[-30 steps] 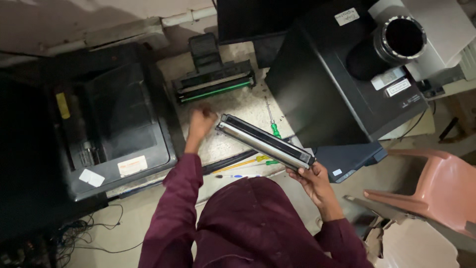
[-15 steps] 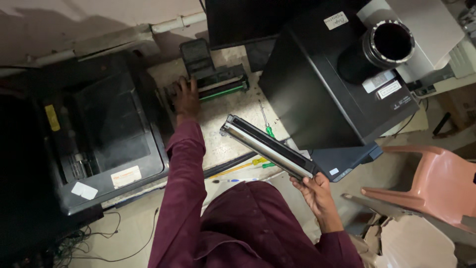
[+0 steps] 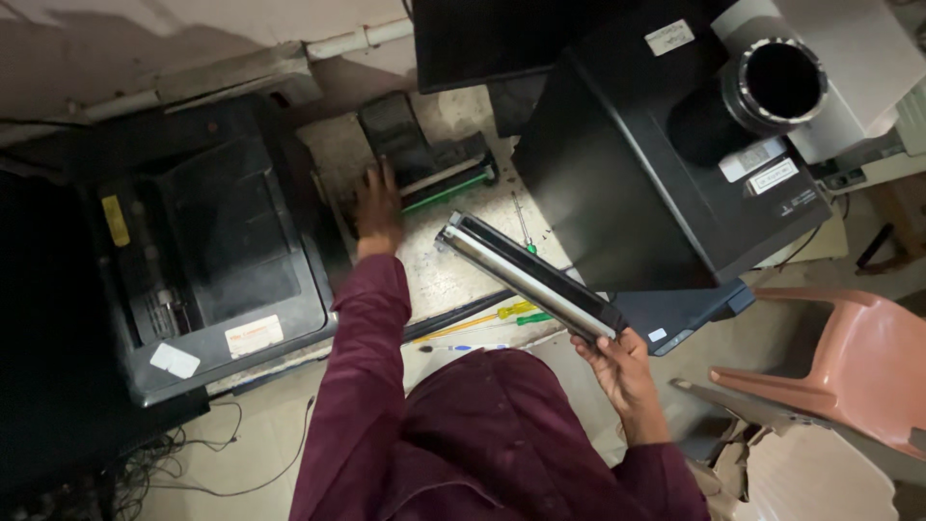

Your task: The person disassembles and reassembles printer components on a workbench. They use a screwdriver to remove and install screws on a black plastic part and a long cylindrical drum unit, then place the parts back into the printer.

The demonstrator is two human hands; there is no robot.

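My right hand [image 3: 618,363] grips one end of a long black and silver cartridge bar [image 3: 526,275], which is held slanted above the worn tabletop [image 3: 439,275]. My left hand [image 3: 377,208] reaches forward, fingers spread, resting at the left end of a black toner cartridge with a green strip [image 3: 436,174] lying on the table. Both arms wear maroon sleeves.
A black printer [image 3: 207,256] stands at the left, a large black machine [image 3: 666,154] at the right with a white device and round black opening [image 3: 783,79] on it. Screwdrivers [image 3: 502,315] lie near the table's front edge. A pink plastic chair [image 3: 849,362] sits at lower right.
My left hand moved from the tabletop near the bar forward to the green-striped cartridge. The right hand has kept holding the bar, nearly still.
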